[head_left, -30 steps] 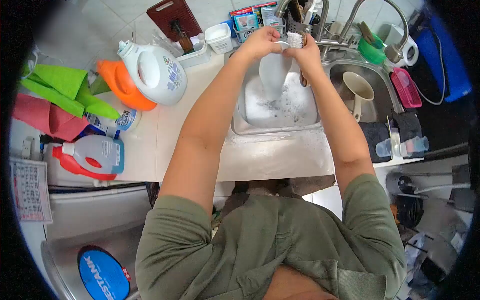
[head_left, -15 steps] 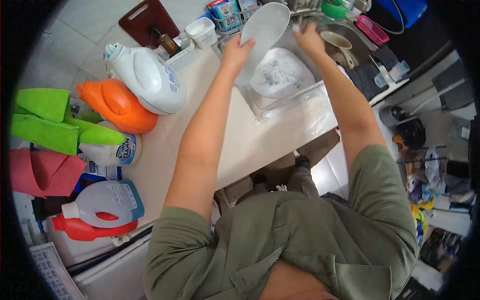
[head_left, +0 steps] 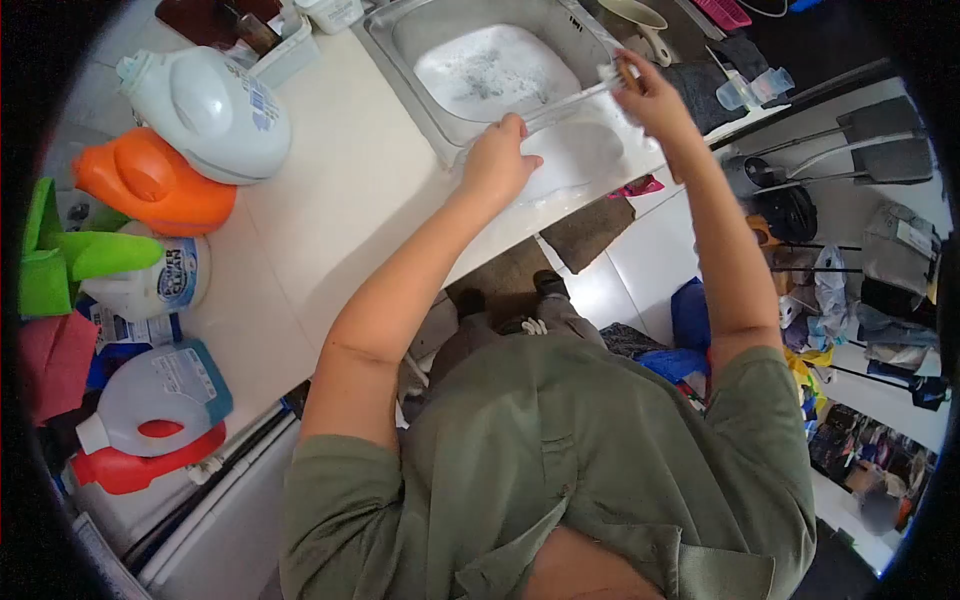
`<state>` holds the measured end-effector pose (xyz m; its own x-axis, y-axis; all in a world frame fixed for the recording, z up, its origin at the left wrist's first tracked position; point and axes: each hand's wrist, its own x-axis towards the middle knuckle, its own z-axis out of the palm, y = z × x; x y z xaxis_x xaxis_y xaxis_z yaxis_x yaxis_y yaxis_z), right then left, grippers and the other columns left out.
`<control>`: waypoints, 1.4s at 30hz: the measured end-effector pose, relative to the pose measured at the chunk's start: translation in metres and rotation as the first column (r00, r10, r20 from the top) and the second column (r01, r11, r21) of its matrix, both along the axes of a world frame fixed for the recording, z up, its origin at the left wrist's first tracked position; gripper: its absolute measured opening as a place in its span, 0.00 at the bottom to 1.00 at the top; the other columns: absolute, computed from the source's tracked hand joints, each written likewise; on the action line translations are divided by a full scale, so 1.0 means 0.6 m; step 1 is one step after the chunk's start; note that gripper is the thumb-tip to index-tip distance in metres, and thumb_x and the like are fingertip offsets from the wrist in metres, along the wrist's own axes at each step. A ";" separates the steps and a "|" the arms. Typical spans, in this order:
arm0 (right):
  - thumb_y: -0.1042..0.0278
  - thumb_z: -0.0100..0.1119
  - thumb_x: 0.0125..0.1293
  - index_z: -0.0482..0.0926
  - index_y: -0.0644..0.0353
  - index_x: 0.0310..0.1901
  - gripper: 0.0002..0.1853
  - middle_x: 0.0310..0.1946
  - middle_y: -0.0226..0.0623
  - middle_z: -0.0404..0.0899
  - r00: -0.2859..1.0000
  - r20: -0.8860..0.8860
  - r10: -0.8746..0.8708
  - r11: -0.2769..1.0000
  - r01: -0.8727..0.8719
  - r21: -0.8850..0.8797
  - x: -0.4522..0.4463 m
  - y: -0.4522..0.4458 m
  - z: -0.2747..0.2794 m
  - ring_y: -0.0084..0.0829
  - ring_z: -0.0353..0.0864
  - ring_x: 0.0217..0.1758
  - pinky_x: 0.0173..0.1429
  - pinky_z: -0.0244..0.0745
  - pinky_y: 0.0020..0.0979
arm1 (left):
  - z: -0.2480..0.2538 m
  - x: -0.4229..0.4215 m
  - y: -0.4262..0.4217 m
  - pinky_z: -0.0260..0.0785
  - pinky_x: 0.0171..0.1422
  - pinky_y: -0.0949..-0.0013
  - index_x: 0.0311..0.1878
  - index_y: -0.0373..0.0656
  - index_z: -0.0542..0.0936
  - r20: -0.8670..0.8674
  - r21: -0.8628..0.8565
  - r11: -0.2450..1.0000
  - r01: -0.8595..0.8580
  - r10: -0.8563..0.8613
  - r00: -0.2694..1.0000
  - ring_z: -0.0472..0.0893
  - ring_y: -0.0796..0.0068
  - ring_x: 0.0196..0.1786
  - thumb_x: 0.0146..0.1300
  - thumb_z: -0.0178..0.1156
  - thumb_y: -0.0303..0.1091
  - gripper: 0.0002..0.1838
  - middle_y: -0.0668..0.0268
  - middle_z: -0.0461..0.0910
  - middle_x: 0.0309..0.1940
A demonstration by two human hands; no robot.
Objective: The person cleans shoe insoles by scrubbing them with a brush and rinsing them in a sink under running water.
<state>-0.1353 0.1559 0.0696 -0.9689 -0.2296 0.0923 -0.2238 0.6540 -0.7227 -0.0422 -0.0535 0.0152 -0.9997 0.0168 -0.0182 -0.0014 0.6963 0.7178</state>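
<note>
My left hand (head_left: pixel 500 160) grips the near left part of a white oval dish (head_left: pixel 575 158), thumb and fingers closed on its rim. The dish lies low over the counter's front edge, just in front of the sink (head_left: pixel 425 118). My right hand (head_left: pixel 650 95) is closed around a brush (head_left: pixel 627 74) with a brown back and white bristles, at the right of the dish near the sink's corner. White suds (head_left: pixel 495 75) with grey specks fill a rounded basin inside the sink.
A white jug (head_left: pixel 205 115), an orange bottle (head_left: pixel 155 180), a tub of cleaner (head_left: pixel 165 278) and a clear bottle (head_left: pixel 160 398) line the counter's left. A beige pan (head_left: pixel 632 14) sits in the second basin. Measuring cups (head_left: pixel 750 90) lie at the right.
The view has turned and dropped toward the counter edge. The dish has come from above the sink to the front edge, held by my left hand. My right hand with the brush has come nearer too.
</note>
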 end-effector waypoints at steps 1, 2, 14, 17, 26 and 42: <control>0.61 0.57 0.56 0.68 0.43 0.58 0.25 0.48 0.43 0.77 0.999 0.004 0.035 0.999 -0.035 0.025 0.020 -0.005 -0.007 0.36 0.79 0.47 0.48 0.71 0.30 | -0.003 0.012 0.006 0.66 0.48 0.61 0.43 0.43 0.72 -0.151 -0.096 0.995 -0.030 0.016 0.988 0.75 0.57 0.44 0.47 0.66 0.37 0.20 0.57 0.76 0.38; 0.62 0.55 0.56 0.69 0.42 0.57 0.24 0.46 0.42 0.77 0.990 -0.093 0.103 0.993 -0.097 0.071 0.025 -0.011 -0.025 0.39 0.78 0.46 0.47 0.72 0.32 | -0.006 0.025 0.009 0.64 0.49 0.60 0.41 0.44 0.74 -0.300 -0.190 0.979 -0.077 0.017 0.954 0.74 0.59 0.44 0.46 0.66 0.38 0.19 0.60 0.76 0.39; 0.64 0.52 0.56 0.67 0.37 0.57 0.24 0.36 0.40 0.76 0.926 -0.209 0.315 0.867 -0.192 0.460 0.049 -0.068 -0.071 0.43 0.79 0.36 0.39 0.74 0.41 | -0.033 0.109 -0.045 0.55 0.51 0.60 0.36 0.48 0.79 -0.496 -0.242 0.960 -0.144 0.005 0.868 0.71 0.67 0.45 0.47 0.65 0.43 0.14 0.69 0.75 0.38; 0.62 0.52 0.57 0.67 0.42 0.56 0.22 0.35 0.41 0.76 0.933 -0.215 0.289 0.875 -0.166 0.456 0.081 -0.102 -0.063 0.44 0.79 0.36 0.39 0.73 0.42 | -0.026 0.115 -0.043 0.53 0.50 0.60 0.35 0.46 0.77 -0.369 -0.214 0.952 -0.217 0.127 0.921 0.70 0.67 0.44 0.46 0.66 0.45 0.16 0.69 0.74 0.36; 0.61 0.44 0.63 0.71 0.58 0.48 0.15 0.34 0.51 0.78 0.990 -0.059 0.130 0.668 -0.044 0.743 0.086 -0.126 -0.034 0.45 0.80 0.37 0.36 0.75 0.44 | -0.032 0.114 -0.040 0.51 0.48 0.59 0.35 0.45 0.74 -0.345 -0.232 0.946 -0.226 0.137 0.928 0.68 0.64 0.43 0.45 0.66 0.48 0.20 0.67 0.72 0.35; 0.59 0.48 0.59 0.71 0.45 0.52 0.18 0.30 0.46 0.80 0.998 -0.063 -0.004 0.740 0.045 0.672 0.116 -0.145 -0.049 0.45 0.80 0.37 0.41 0.73 0.44 | -0.040 0.102 -0.041 0.52 0.46 0.59 0.31 0.44 0.71 -0.389 -0.222 0.946 -0.235 0.135 0.911 0.68 0.64 0.41 0.45 0.66 0.47 0.20 0.66 0.71 0.33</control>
<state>-0.0656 0.0689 0.0403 -0.9733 -0.2282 -0.0249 -0.2255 0.9709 -0.0803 0.0189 -0.0781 -0.0089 -0.9211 -0.1245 0.3689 0.0775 0.8698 0.4873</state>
